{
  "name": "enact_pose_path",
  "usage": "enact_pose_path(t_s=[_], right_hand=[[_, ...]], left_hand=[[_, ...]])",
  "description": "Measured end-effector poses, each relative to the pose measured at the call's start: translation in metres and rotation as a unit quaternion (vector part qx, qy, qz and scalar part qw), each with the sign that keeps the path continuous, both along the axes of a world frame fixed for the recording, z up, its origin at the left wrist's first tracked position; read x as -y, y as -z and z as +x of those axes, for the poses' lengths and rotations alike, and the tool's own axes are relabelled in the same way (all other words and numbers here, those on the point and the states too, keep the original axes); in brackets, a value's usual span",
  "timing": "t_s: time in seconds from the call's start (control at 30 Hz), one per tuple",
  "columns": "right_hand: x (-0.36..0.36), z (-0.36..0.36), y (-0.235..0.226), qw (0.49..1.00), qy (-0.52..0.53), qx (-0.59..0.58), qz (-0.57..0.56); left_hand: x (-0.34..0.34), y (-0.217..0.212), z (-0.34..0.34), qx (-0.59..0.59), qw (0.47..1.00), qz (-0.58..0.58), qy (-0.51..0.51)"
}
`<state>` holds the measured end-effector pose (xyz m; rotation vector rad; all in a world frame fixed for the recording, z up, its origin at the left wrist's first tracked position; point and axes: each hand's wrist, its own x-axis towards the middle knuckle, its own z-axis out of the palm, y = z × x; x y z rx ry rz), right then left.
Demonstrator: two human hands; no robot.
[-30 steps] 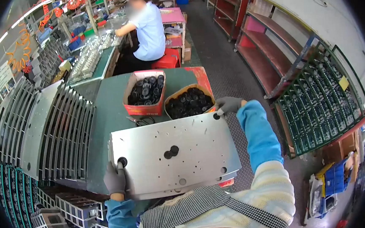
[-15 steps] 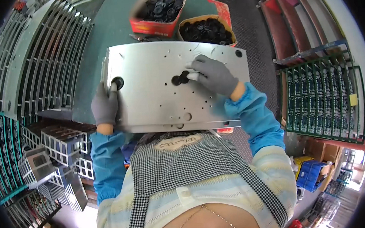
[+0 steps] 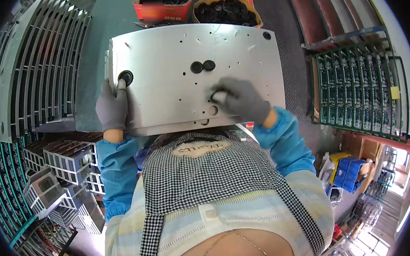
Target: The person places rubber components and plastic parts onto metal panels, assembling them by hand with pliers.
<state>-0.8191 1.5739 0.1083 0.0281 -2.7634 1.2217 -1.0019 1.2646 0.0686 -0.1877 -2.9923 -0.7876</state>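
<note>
A pale metal panel (image 3: 160, 95) with many holes lies in front of me. My left hand (image 3: 111, 106) is closed around its left edge, the thumb touching a black round grommet (image 3: 125, 78) set there. Two black grommets, a left one (image 3: 196, 67) and a right one (image 3: 209, 65), sit side by side near the middle. My right hand (image 3: 241, 99) is blurred over the panel's near right part, fingers curled in a pinch. A dark sliver shows at its fingertips, too blurred to name. Close by is a bare round hole (image 3: 213, 110). Both hands wear grey gloves.
Beyond the panel stand a red box (image 3: 161, 11) and a cardboard box (image 3: 228, 13), both full of black round parts. Stacked metal panels (image 3: 51, 67) rise at the left. Green circuit boards (image 3: 359, 93) fill a rack at the right.
My right hand has moved off the two middle grommets, toward me and slightly right, near the bare hole. The left hand keeps its hold. The panel and boxes appear higher in view.
</note>
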Motion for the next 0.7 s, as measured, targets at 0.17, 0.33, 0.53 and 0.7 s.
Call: enact_pose_path(t_s=[0.17,0.33,0.53,0.7], right_hand=[[0.041,0.025,0.009,0.981,0.105,-0.037,0.158],[0.054,0.035,0.022,0.96,0.134,-0.059,0.24],[0.058,0.04,0.023,0.961,0.164,-0.056,0.215],[0.061,0.038,0.018,0.962,0.164,-0.016,0.216]], left_hand=[[0.002,0.005,-0.003,-0.015,1.0,0.003,0.016],[-0.002,-0.002,-0.004,-0.001,1.0,-0.018,0.011],[-0.004,-0.009,-0.001,0.048,0.998,-0.028,-0.005],[-0.003,-0.002,-0.001,0.004,1.0,-0.024,-0.014]])
